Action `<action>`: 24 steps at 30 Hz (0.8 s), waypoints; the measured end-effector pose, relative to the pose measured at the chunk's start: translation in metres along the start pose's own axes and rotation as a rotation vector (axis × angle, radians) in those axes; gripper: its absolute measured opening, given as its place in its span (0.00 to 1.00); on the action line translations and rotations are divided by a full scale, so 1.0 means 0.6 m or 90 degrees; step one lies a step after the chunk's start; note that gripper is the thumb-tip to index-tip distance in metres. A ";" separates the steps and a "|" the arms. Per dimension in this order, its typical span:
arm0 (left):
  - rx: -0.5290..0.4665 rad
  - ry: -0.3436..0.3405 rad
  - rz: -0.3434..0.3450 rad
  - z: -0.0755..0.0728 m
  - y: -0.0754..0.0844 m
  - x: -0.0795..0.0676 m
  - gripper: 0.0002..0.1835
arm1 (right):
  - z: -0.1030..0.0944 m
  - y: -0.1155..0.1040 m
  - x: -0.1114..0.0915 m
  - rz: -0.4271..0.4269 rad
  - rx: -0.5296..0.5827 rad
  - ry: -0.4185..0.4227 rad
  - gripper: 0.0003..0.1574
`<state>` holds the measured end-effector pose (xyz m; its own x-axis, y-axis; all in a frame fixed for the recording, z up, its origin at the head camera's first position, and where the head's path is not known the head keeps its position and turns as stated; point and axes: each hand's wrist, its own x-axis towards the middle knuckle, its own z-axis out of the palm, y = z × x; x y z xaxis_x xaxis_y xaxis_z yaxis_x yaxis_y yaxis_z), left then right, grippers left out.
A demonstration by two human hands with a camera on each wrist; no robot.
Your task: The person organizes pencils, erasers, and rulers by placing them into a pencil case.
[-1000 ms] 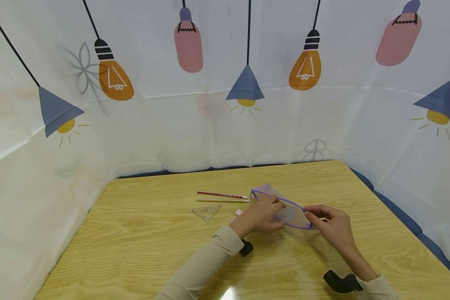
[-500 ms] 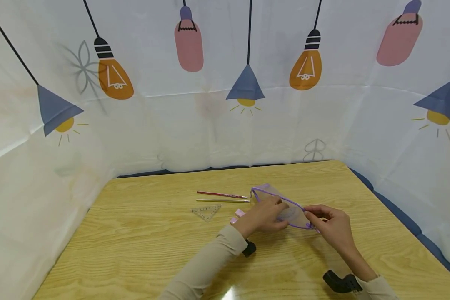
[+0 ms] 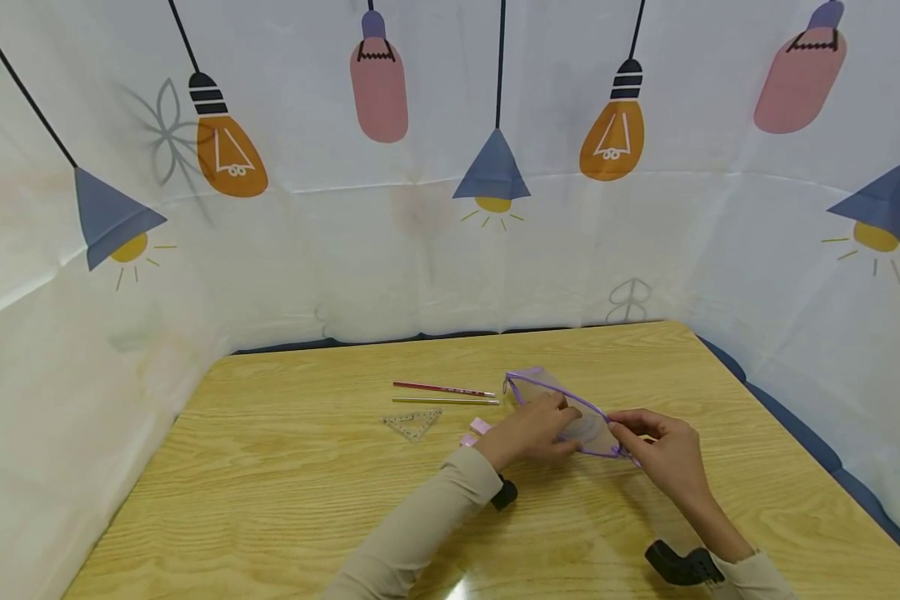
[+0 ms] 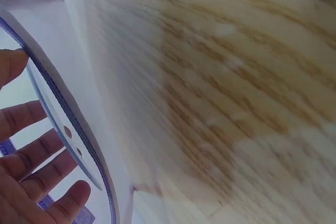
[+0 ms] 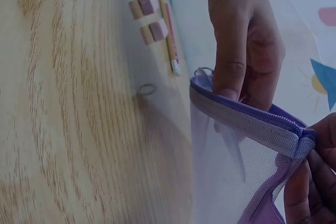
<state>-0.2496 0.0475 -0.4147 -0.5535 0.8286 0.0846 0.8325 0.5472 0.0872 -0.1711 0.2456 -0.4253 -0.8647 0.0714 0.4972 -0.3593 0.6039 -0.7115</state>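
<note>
A mesh zipper pouch with purple trim (image 3: 543, 380) is held with its mouth spread over the table. My right hand (image 3: 667, 450) pinches the zipper-end corner of the pouch between thumb and fingers. Through the mouth reaches my left hand (image 3: 532, 429), its fingertips inside the mesh. Between its thumb and fingers is a clear protractor (image 4: 68, 129) with a curved edge and small holes, partly within the pouch. In the right wrist view the left fingers dip past the zipper (image 5: 252, 111), and the mesh blurs what lies behind it.
Left of the pouch lie a red pencil (image 3: 442, 389) and a gold pencil (image 3: 442, 401). Nearer me is a clear set square (image 3: 414, 425). Two pink-and-white erasers (image 5: 148, 19) sit beside the left wrist. A printed white curtain (image 3: 420, 250) surrounds the wooden table (image 3: 270, 467).
My left hand has shifted slightly right, deeper into the pouch, with the protractor. The pouch's far end has tipped a little; the right hand stays at its corner.
</note>
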 end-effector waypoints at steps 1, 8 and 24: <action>0.002 -0.006 -0.001 0.000 0.000 0.001 0.25 | 0.000 0.000 0.000 0.001 0.001 0.000 0.05; 0.028 -0.014 0.022 0.002 -0.003 0.008 0.26 | 0.000 -0.003 -0.002 0.002 0.013 -0.004 0.05; 0.111 -0.069 0.011 0.008 0.013 0.033 0.23 | 0.001 0.004 -0.003 0.015 0.026 -0.006 0.08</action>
<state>-0.2538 0.0689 -0.4171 -0.5413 0.8405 -0.0240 0.8387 0.5376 -0.0870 -0.1703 0.2463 -0.4280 -0.8760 0.0779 0.4759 -0.3530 0.5688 -0.7429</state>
